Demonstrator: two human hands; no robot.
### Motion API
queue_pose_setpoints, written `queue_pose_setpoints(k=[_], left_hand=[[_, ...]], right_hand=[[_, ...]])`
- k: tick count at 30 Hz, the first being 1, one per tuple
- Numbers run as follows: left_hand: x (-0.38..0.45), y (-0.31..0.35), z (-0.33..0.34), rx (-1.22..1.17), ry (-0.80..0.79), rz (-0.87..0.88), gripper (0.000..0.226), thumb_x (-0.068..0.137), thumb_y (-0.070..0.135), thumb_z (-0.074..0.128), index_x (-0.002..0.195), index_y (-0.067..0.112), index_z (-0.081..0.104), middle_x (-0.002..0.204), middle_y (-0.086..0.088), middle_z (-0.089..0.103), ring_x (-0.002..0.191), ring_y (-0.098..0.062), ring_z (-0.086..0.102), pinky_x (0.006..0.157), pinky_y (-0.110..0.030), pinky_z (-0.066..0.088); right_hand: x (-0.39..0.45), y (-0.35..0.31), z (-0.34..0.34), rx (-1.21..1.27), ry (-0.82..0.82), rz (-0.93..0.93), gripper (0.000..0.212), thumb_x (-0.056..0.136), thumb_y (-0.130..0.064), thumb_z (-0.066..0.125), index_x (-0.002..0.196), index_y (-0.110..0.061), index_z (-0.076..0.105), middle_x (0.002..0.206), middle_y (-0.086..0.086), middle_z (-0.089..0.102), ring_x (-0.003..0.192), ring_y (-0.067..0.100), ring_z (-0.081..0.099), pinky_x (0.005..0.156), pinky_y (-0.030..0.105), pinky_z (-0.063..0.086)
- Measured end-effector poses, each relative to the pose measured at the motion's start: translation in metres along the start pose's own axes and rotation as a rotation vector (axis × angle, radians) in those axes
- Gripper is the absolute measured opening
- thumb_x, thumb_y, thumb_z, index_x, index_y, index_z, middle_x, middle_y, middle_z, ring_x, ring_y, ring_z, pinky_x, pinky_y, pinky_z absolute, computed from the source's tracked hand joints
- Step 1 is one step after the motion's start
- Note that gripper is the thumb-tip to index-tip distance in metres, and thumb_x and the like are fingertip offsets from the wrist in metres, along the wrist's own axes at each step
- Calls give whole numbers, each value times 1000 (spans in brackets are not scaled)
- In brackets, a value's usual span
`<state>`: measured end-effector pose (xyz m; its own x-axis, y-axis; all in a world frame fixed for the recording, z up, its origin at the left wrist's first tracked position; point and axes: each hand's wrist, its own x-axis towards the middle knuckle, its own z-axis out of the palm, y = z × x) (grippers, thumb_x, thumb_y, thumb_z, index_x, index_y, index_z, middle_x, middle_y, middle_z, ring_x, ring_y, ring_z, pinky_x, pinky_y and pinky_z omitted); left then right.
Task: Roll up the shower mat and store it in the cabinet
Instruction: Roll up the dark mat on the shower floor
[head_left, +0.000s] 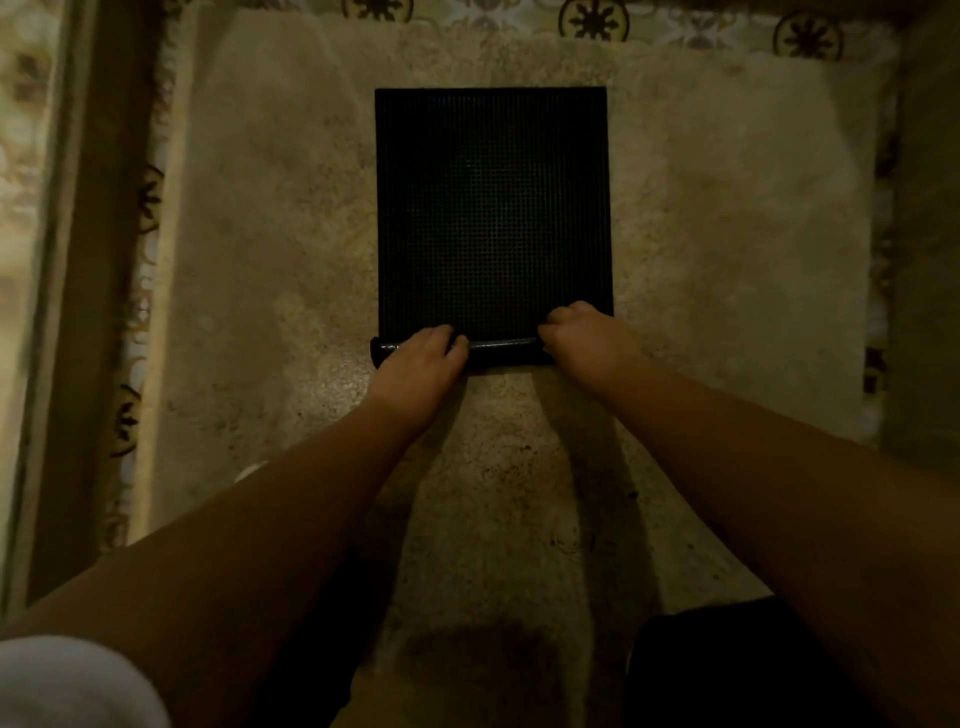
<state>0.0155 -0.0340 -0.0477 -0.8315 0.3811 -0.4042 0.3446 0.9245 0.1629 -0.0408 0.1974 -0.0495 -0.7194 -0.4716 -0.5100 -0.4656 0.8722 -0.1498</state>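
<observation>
Here, mid-frame, the black mat (493, 208) lies flat on the beige rug (727, 234), its near edge curled into a thin roll. I log left hand (423, 356) and right hand (579, 332) clenched on that roll. Risk, I judge: uneven push skews it.

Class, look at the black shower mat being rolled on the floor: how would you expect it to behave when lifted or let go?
The shower mat probably bends easily: its near edge is already curled into a tight roll. The roll may spring open if released, since both the left hand and right hand press on it. Its gridded surface suggests decent grip.
</observation>
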Motion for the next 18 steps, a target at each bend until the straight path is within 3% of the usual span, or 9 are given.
queue_pose_setpoints(k=[3, 5, 7, 11, 15, 18], left_hand=[[9, -1, 0, -15, 37, -44, 52, 82, 5, 63, 129, 13, 43, 123, -15, 45, 111, -33, 43, 73, -40, 48], [19, -3, -6, -47, 11, -57, 41, 81, 2, 60, 119, 14, 48, 112, -13, 49, 101, -31, 47, 64, -37, 42], [25, -7, -10, -68, -8, -54, 39, 83, 2, 58, 120, 13, 50, 109, -13, 52, 100, -32, 51, 66, -40, 43], [22, -12, -12, -69, 31, -35, 43, 83, 5, 58, 125, 11, 50, 107, -14, 59, 98, -34, 58, 67, -42, 46], [21, -13, -8, -73, 41, -24, 45, 85, 5, 57, 129, 5, 51, 124, -21, 55, 114, -37, 51, 89, -45, 46], [25, -12, -8, -45, 56, -73, 44, 84, 9, 62, 126, 10, 47, 120, -18, 49, 109, -35, 46, 77, -44, 47]], right_hand=[[-7, -5, 8, 4, 43, -1, 36, 92, -7, 51, 128, -3, 56, 145, 18, 42, 133, 35, 36, 97, 48, 47], [-10, -6, 7, -56, 56, -9, 42, 93, -15, 51, 134, -5, 52, 150, 18, 37, 135, 35, 32, 100, 47, 41], [-10, -6, 5, -121, 69, 23, 47, 92, -22, 53, 137, -10, 49, 142, 15, 42, 126, 34, 39, 95, 44, 40], [-2, -4, 3, -112, 44, 81, 53, 91, -12, 54, 142, -12, 41, 126, 13, 53, 112, 32, 49, 82, 40, 46], [3, -1, -3, -11, 86, 98, 32, 88, -8, 54, 120, -11, 52, 108, 11, 62, 100, 30, 56, 66, 37, 44], [7, 4, -10, -8, 50, 72, 21, 88, -9, 54, 108, -11, 56, 101, 12, 63, 93, 31, 59, 62, 33, 39]])
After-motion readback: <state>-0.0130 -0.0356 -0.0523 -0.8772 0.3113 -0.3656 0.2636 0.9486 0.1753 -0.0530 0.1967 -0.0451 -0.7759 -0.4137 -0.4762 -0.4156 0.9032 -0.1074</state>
